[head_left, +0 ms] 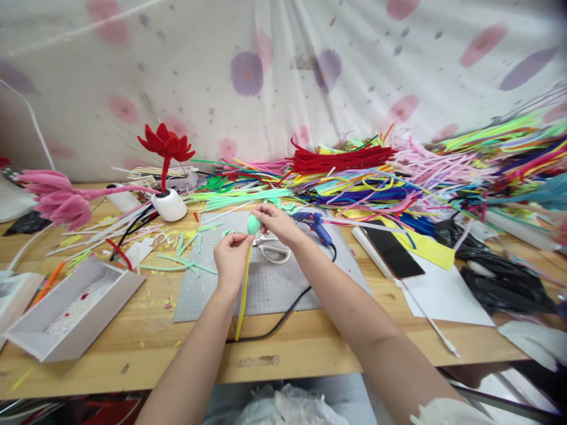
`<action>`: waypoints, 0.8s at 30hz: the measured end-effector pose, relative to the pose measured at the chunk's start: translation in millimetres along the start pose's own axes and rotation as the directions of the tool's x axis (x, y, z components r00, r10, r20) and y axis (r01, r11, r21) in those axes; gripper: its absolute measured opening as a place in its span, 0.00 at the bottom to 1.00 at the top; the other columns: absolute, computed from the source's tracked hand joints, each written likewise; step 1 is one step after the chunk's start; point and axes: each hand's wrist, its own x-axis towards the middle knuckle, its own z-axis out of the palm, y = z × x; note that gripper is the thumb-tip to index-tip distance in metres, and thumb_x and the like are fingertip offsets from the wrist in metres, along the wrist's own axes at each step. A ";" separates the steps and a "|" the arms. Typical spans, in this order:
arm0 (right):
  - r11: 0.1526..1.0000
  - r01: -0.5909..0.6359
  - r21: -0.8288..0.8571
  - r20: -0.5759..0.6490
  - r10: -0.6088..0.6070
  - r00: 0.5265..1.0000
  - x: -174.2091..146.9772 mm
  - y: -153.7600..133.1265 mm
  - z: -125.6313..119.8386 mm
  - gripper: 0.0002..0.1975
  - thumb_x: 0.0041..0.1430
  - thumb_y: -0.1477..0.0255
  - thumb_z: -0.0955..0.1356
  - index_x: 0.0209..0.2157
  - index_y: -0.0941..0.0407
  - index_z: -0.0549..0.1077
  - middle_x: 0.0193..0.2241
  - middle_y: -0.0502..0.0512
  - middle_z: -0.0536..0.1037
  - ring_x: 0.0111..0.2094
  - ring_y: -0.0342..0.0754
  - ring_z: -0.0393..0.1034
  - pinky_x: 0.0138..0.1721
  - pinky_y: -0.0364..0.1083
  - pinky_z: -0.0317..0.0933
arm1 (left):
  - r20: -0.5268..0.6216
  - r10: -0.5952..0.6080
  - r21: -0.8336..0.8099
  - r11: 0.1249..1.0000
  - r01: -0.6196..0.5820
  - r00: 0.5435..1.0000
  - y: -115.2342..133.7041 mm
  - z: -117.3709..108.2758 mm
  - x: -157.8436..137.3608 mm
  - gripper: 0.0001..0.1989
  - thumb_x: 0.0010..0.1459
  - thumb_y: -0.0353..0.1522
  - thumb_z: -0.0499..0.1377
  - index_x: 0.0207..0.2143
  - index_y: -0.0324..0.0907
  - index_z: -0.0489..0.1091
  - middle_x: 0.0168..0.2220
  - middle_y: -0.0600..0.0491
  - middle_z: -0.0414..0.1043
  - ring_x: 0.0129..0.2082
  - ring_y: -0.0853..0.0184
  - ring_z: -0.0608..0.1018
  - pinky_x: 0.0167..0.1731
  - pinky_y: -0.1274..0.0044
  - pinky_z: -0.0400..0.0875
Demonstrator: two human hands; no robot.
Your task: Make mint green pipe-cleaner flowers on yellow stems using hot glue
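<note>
Above a grey cutting mat, both hands meet at a small rounded mint-green bud that looks made of pipe cleaner. My left hand pinches the bud's lower end, where a yellow pipe-cleaner stem hangs down toward the table's front. From the upper right, my right hand has its fingertips closed on the bud's side. White-handled scissors lie on the mat just below my right hand. Behind that wrist rests a blue glue gun, its black cord running forward. Green pipe-cleaner pieces lie left of my left hand.
A red pipe-cleaner flower stands in a white pot, a pink one leaning left. A grey box sits front left. Heaped pipe cleaners line the back. A phone and white paper lie right.
</note>
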 end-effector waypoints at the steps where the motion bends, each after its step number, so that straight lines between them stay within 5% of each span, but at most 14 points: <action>1: 1.000 0.000 -0.002 0.001 0.000 1.000 -0.1 -0.3 0.0 0.11 0.49 0.64 0.66 0.27 0.57 0.64 0.17 0.42 0.64 0.13 0.34 0.57 0.13 0.36 0.50 | -0.004 -0.012 -0.009 1.000 0.012 1.000 -0.4 0.3 0.4 0.09 0.39 0.36 0.64 0.22 0.40 0.70 0.23 0.54 0.71 0.25 0.69 0.72 0.27 0.77 0.66; 9: 1.000 -0.019 -0.022 -0.008 0.019 1.000 -0.4 -1.0 0.1 0.09 0.51 0.66 0.65 0.27 0.58 0.64 0.16 0.42 0.63 0.13 0.34 0.56 0.13 0.36 0.50 | -0.013 0.007 -0.066 0.998 -0.007 1.000 -2.7 1.5 1.5 0.09 0.38 0.35 0.64 0.21 0.39 0.69 0.25 0.53 0.72 0.27 0.69 0.73 0.29 0.76 0.68; 17: 1.000 -0.023 -0.016 -0.009 0.023 1.000 1.5 1.4 -0.6 0.06 0.53 0.69 0.63 0.27 0.58 0.64 0.15 0.42 0.63 0.12 0.34 0.55 0.12 0.36 0.49 | 0.089 -0.202 -0.252 0.943 0.218 0.975 8.2 5.7 -6.7 0.15 0.36 0.36 0.64 0.25 0.39 0.64 0.29 0.54 0.71 0.21 0.69 0.75 0.17 0.79 0.67; 24: 1.000 0.018 -0.015 0.022 -0.018 1.000 0.7 2.8 -3.4 0.08 0.52 0.67 0.63 0.29 0.58 0.65 0.17 0.42 0.63 0.13 0.34 0.56 0.13 0.36 0.50 | 0.061 -0.186 -0.282 0.939 0.196 0.981 7.5 6.8 -4.9 0.14 0.34 0.35 0.66 0.23 0.37 0.65 0.24 0.54 0.70 0.20 0.68 0.76 0.18 0.78 0.69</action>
